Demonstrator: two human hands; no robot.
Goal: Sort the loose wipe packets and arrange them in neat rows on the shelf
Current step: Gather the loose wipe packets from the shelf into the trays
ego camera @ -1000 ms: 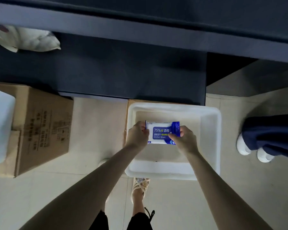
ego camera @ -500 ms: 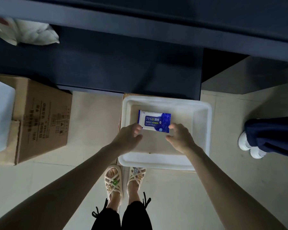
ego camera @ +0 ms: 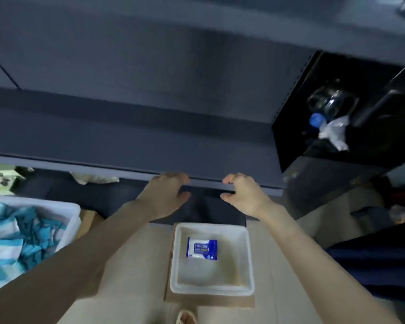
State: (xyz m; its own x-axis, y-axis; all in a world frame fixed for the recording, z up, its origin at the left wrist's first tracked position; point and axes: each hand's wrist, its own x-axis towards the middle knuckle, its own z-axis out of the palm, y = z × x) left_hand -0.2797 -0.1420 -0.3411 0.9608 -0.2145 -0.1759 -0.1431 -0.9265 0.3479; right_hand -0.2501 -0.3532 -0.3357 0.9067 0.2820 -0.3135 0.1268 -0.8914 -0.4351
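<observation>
One blue and white wipe packet [ego camera: 202, 249] lies flat in a white plastic tub [ego camera: 247, 253] on the floor. Both my hands are raised well above the tub, level with the front edge of a dark shelf [ego camera: 126, 146]. My left hand [ego camera: 165, 195] and my right hand [ego camera: 242, 195] hold nothing, their fingers loosely curled, a gap between them. The shelf board shows bare where I can see it.
At the left stands a white bin [ego camera: 73, 213] full of blue and white packets. More white packs [ego camera: 94, 177] lie on the lower shelf. A black compartment with a bottle [ego camera: 330, 106] is at the right. A person in dark clothing [ego camera: 372, 265] stands right.
Both hands let go of the packet, which now lies in the tub. My hands rose to the shelf's front edge and my view lifted up.
</observation>
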